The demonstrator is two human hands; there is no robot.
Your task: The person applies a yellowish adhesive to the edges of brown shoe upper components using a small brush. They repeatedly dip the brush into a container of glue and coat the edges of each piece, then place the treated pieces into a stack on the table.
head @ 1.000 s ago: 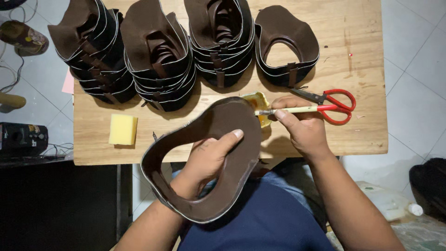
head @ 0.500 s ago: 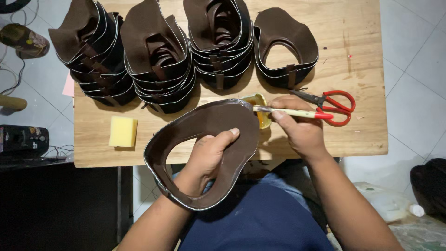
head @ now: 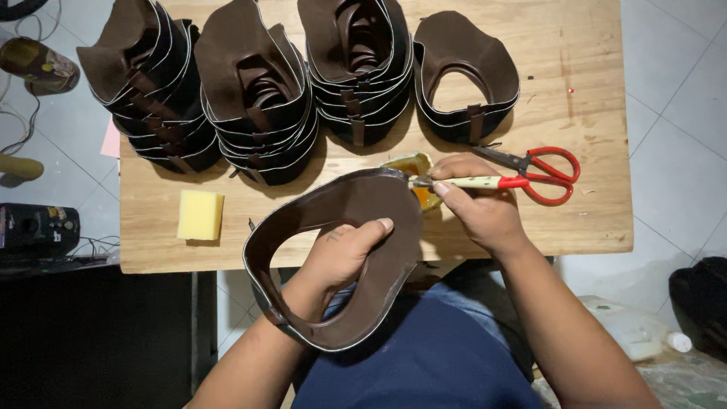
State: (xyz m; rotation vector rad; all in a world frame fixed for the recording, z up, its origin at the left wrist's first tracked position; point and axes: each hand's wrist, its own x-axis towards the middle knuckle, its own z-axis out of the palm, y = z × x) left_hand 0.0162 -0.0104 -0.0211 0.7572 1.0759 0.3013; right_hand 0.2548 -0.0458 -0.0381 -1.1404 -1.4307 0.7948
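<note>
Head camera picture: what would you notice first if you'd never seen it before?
A big curved brown leather piece sits in the middle, held by the left hand. The right hand holds a brush at its edge. Behind, four stacks of brown pieces line the wooden table, with red scissors on the right.

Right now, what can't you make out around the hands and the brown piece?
- Head view: brush tip hidden behind the brown leather piece.
- Glue pot mostly covered by that piece and the right hand.
- Left hand palm hidden inside the piece.
- Leather stacks cut off by the top edge.
</note>
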